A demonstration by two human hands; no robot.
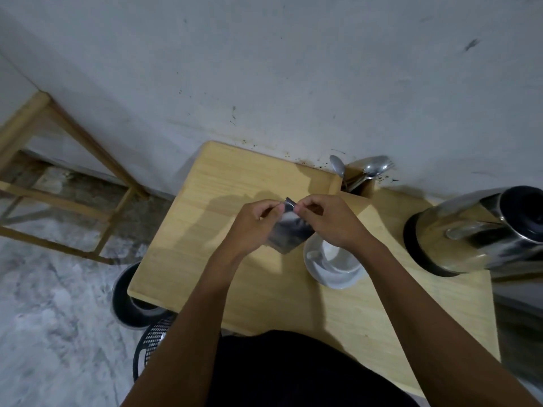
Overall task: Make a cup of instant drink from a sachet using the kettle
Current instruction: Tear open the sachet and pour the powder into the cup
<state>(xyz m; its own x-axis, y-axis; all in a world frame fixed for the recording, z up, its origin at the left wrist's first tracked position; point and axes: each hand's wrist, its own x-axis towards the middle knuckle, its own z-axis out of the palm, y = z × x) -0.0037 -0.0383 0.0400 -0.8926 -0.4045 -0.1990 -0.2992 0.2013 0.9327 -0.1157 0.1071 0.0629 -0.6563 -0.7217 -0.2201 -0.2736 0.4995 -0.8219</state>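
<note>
Wall (264, 69): grey-white, scuffed, dark specks.
Floor (44, 318): mottled grey concrete.
Bench (205, 201): light wood.
Wooden frame (58, 136): left, against wall.

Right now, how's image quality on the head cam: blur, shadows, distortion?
Head view: dim, flat light; hands cast a soft shadow on the table to their left; the sachet is smeared by motion blur; wide-angle warp leans the kettle at the right edge, with glare streaks on its steel.

The light is dim and cool, with a bluish-grey cast. Soft shadows of the arms fall up and left across the desk (205, 201). The kettle (476, 230) at the right edge shows smeared glare and stretches with wide-angle distortion. The lower right corner is blurred, and detail is soft throughout.
</note>
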